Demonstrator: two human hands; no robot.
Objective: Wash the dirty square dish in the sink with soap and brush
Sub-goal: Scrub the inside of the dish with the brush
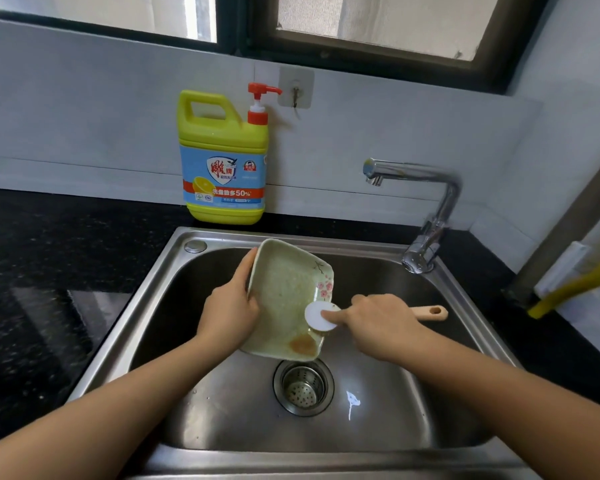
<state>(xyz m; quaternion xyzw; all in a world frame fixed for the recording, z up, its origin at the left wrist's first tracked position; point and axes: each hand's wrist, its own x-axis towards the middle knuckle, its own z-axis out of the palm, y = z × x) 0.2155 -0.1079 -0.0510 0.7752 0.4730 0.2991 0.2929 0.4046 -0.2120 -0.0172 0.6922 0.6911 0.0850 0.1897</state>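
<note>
A pale green square dish (284,289) with pink flowers on its right rim is held tilted over the steel sink (174,271). A brown stain sits in its lower corner. My left hand (231,306) grips the dish by its left edge. My right hand (378,323) holds a brush (317,315) with a round white head and a beige handle, forefinger stretched onto the head. The head presses against the dish's lower right part. A yellow soap bottle (222,161) with a red pump stands on the counter behind the sink.
A chrome faucet (430,209) rises at the sink's right rear, spout pointing left, no water running. The drain strainer (303,386) lies below the dish. Black counter (49,254) spreads to the left. A wall hook (296,90) hangs beside the bottle.
</note>
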